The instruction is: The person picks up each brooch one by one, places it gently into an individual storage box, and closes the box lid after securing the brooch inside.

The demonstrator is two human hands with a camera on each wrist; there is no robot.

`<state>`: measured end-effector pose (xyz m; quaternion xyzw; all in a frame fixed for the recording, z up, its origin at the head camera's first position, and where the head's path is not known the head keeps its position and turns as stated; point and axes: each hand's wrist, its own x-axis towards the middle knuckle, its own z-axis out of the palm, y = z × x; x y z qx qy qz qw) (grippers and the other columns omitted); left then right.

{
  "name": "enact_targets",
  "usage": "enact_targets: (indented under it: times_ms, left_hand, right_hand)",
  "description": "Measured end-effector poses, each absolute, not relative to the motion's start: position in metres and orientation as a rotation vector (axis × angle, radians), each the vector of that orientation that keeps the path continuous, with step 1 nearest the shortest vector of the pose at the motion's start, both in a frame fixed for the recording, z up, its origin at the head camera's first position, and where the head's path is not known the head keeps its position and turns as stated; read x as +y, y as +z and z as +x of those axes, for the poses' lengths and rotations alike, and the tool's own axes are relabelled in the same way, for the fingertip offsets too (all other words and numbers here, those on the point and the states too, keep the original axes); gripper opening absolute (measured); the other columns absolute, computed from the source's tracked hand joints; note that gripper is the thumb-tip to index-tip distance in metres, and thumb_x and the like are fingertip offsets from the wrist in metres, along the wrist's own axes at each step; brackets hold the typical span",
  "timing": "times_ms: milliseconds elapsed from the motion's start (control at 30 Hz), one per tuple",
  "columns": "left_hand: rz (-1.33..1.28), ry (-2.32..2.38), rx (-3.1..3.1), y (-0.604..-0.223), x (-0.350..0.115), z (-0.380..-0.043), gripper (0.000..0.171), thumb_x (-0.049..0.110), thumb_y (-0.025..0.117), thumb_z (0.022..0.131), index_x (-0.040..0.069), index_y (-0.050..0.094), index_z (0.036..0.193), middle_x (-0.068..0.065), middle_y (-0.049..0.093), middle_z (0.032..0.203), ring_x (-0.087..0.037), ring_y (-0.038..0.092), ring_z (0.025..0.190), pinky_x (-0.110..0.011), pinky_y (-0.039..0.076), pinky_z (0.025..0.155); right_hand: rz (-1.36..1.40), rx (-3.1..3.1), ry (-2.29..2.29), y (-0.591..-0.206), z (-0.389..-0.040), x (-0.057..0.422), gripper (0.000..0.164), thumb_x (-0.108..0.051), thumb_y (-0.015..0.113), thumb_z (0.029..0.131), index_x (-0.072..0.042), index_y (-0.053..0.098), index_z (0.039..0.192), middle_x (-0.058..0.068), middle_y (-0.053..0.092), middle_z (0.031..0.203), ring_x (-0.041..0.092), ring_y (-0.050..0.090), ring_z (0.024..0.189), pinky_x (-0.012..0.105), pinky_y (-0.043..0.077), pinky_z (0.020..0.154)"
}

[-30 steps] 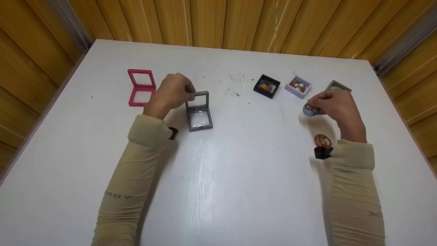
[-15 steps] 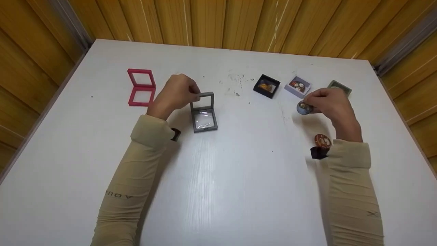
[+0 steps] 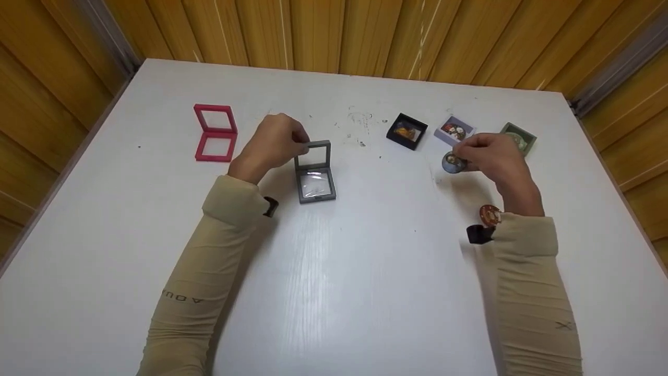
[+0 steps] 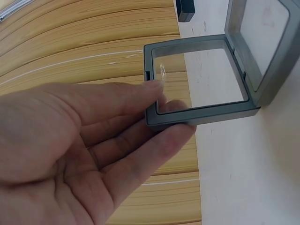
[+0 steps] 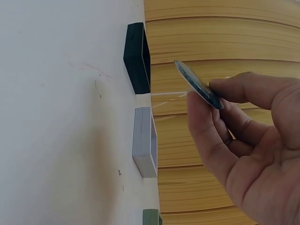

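Note:
My left hand [image 3: 276, 141] pinches the raised lid of a grey hinged display case [image 3: 317, 184], between thumb and fingers at the lid's corner. Clear film fills both frames of this case [image 4: 201, 115], and its lower half rests on the table. On the right, my right hand [image 3: 493, 156] pinches a round blue badge [image 3: 453, 163] with a picture on it, held above the table. In the right wrist view the badge [image 5: 197, 84] appears nearly edge-on between thumb and fingers. Below that hand lies a round red-brown badge [image 3: 489, 215], partly hidden by the sleeve and wrist camera.
A red display case [image 3: 215, 146] stands open at the left. Toward the back right are a black case [image 3: 407, 131], a lilac case [image 3: 449, 137] and a green case [image 3: 527, 137], each with a round item inside. The white table [image 3: 365, 292] meets a wooden-slat wall.
The blue badge has moved left in my right hand, toward the middle. My left hand has shifted the grey case slightly to the right along the table.

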<state>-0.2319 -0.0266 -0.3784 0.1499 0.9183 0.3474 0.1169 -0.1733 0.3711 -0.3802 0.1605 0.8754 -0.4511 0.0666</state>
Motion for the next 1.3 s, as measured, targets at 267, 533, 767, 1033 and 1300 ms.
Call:
enact_targets:
  times_ms: [267,533,767,1033,1300]
  left_hand:
    - [0.528,0.999,2.731,-0.381,-0.023,-0.231,0.018,0.004,0.073,0.099,-0.002,0.080,0.114,-0.016,0.075,0.106,-0.028,0.064,0.094,-0.039,0.058,0.088]
    - [0.553,1.006,2.735,-0.383,-0.019,-0.231,0.017,0.003,0.070,0.099,-0.002,0.080,0.112,-0.015,0.075,0.105,-0.026,0.062,0.093,-0.038,0.056,0.085]
    - [0.563,1.008,2.730,-0.382,-0.015,-0.228,0.017,0.003,0.071,0.099,-0.002,0.080,0.113,-0.015,0.075,0.105,-0.025,0.062,0.093,-0.038,0.056,0.084]
    - [0.573,1.007,2.720,-0.384,-0.011,-0.227,0.017,0.005,0.072,0.100,0.000,0.080,0.115,-0.014,0.075,0.105,-0.025,0.062,0.093,-0.037,0.057,0.086]
    - [0.624,1.014,2.731,-0.387,-0.007,-0.226,0.016,0.003,0.072,0.099,-0.001,0.080,0.112,-0.013,0.075,0.103,-0.024,0.063,0.091,-0.036,0.056,0.083]
  right_hand:
    - [0.515,2.620,-1.385,-0.381,-0.175,0.362,0.039,-0.030,0.069,0.104,-0.002,0.067,0.131,0.011,0.060,0.129,0.017,0.061,0.103,0.031,0.052,0.092]
    - [0.506,2.583,-1.410,-0.381,-0.178,0.350,0.036,-0.026,0.068,0.105,-0.001,0.069,0.130,0.011,0.061,0.128,0.019,0.061,0.105,0.035,0.050,0.098]
    - [0.395,2.598,-1.412,-0.384,-0.177,0.339,0.034,-0.024,0.068,0.104,0.002,0.071,0.126,0.013,0.065,0.125,0.015,0.066,0.101,0.026,0.053,0.090]
    - [0.320,2.595,-1.444,-0.386,-0.175,0.328,0.034,-0.022,0.069,0.104,0.004,0.072,0.125,0.012,0.067,0.122,0.012,0.069,0.094,0.026,0.054,0.087]
    - [0.298,2.560,-1.429,-0.388,-0.176,0.318,0.032,-0.021,0.068,0.105,0.003,0.071,0.126,0.013,0.067,0.123,0.015,0.068,0.098,0.027,0.055,0.090]
